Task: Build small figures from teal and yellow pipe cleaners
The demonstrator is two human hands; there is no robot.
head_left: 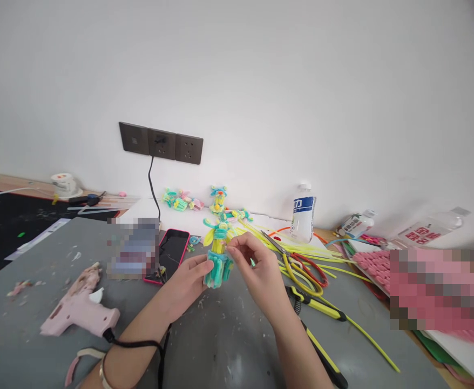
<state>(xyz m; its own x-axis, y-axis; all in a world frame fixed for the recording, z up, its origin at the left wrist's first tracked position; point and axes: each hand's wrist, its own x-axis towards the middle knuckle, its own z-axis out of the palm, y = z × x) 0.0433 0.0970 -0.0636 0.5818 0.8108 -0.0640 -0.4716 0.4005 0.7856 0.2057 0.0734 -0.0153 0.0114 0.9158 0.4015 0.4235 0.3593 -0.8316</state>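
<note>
My left hand (186, 283) grips the lower part of a teal and yellow pipe-cleaner figure (217, 258), holding it upright over the grey mat (221, 340). My right hand (257, 270) pinches the figure near its middle with thumb and fingertips. Both hands are closed on the figure. Several finished pipe-cleaner figures (217, 201) stand behind it near the wall.
A pink glue gun (79, 310) lies at the left with its black cord. A phone in a pink case (171, 249), scissors (293, 262), yellow-handled pliers (316, 305), yellow pipe cleaners (342, 270), a bottle (302, 212) and a tray of pink pieces (372, 265) lie around.
</note>
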